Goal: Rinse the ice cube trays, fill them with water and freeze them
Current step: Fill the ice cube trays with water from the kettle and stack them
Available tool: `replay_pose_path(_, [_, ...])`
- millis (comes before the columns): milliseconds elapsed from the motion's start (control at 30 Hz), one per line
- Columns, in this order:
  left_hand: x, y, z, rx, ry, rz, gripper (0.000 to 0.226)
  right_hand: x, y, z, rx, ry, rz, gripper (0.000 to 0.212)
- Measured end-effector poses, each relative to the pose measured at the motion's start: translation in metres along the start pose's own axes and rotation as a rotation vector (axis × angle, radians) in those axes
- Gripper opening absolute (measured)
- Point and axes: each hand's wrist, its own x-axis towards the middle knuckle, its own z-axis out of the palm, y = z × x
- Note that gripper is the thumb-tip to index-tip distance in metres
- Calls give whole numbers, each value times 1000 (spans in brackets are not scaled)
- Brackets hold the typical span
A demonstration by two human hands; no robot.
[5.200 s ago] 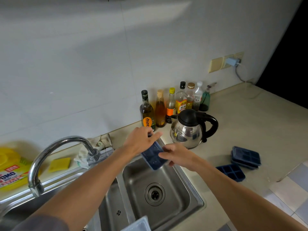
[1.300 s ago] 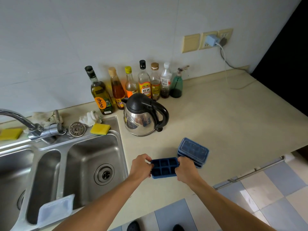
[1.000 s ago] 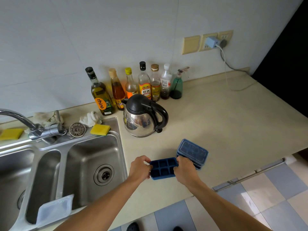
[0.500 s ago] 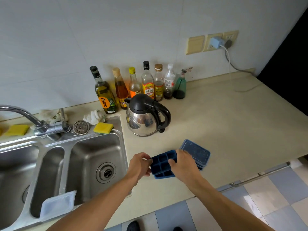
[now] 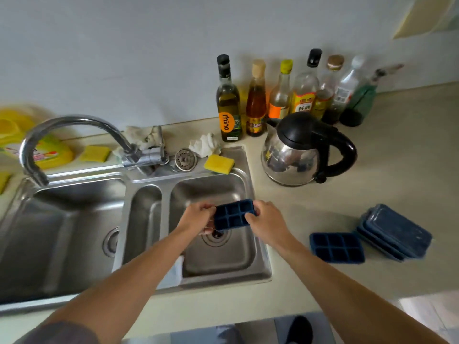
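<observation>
Now left hand [image 5: 198, 217], right hand [image 5: 264, 220] grasp blue tray [image 5: 232, 216] over sink [image 5: 236, 259]; beige counter [image 5: 402, 165], kettle [image 5: 295, 155], bottles [image 5: 255, 103] by wall [image 5: 124, 58].

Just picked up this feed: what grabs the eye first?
The left hand and right hand grip a blue tray over the right sink basin. Another open tray and a lidded stack lie on the counter to its right, with a kettle behind.
</observation>
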Motion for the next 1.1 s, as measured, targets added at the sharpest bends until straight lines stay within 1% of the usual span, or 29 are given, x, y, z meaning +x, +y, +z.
replay_pose_path(67, [19,-13,-23,31,1,-40,14,20,-6,33,39,-35,44,6])
replay_pose_path(167, [46,-31,-42,59,-34,-107,13,44,-7,72,115,-64,149,15])
replay_pose_path(267, [72,-49,-47,82,-81,-167,14,62,0,100,163,-80,258,20])
replay_pose_path(367, [97,-69,-45,113,-112,-203,16,76,12,121,181,-115,321,22])
replay_pose_path(467, [121,-90,-41,137,-130,-205,18,84,24,137,193,-137,337,18])
replay_pose_path(533, [133,-100,-38,161,-135,-212,20,87,28,143,211,-136,347,31])
replay_pose_path(600, [142,-108,-36,180,-138,-236,19,89,31,150,229,-155,361,35])
replay_pose_path(667, [148,-112,-34,227,-148,-241,16,91,34,155,243,-172,365,34])
replay_pose_path(833, [146,-114,-28,306,-132,-184,16,89,39,156,250,-219,331,32])
replay_pose_path(900, [138,-111,-30,313,-107,-184,16,85,33,149,257,-190,298,27])
replay_pose_path(967, [130,-106,-32,271,-72,-181,21,77,24,136,257,-129,278,19])
replay_pose_path(1033, [121,-95,-34,200,-30,-177,22,65,15,114,303,-25,249,36])
replay_pose_path(1067, [114,-87,-33,153,-21,-156,21,58,9,98,334,43,211,39])
replay_pose_path(1100, [109,-79,-31,101,-11,-146,22,50,4,80,363,121,156,38])
